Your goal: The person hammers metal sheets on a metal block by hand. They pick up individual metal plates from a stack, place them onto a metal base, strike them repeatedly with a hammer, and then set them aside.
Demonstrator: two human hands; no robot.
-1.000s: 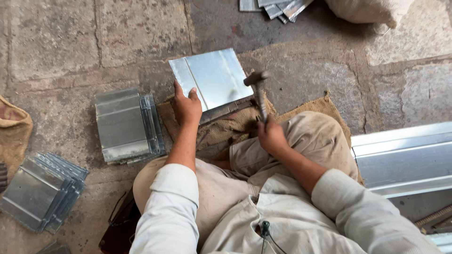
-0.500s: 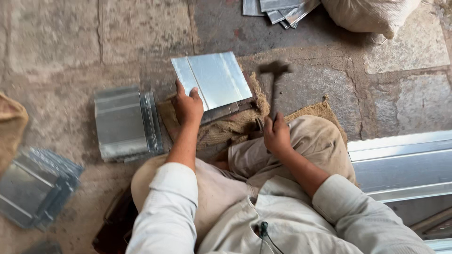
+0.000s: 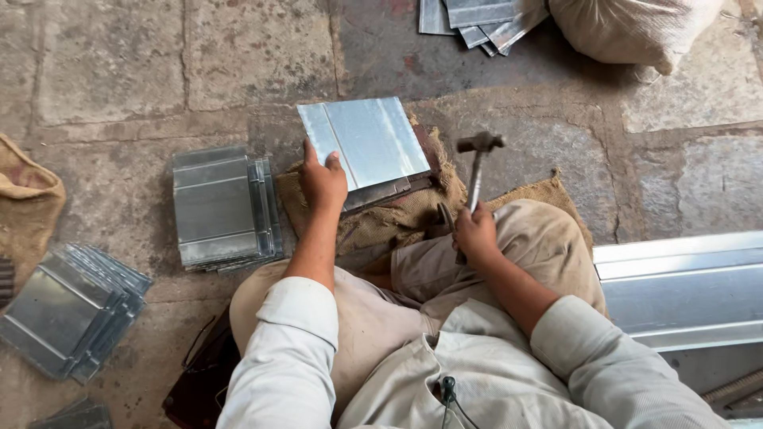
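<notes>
I sit on a stone floor with a square metal sheet lying on a block over burlap in front of my knees. My left hand presses down on the sheet's near left corner. My right hand grips the handle of a hammer, whose head is raised to the right of the sheet, apart from it.
A stack of folded metal sheets lies left of my knee, and another fanned stack sits at the lower left. More sheets and a white sack lie at the top. Long metal strips run along the right. A burlap bag is at the left edge.
The hammer swung from over the sheet's right edge up and to the right, now held more upright. My left hand stays on the sheet.
</notes>
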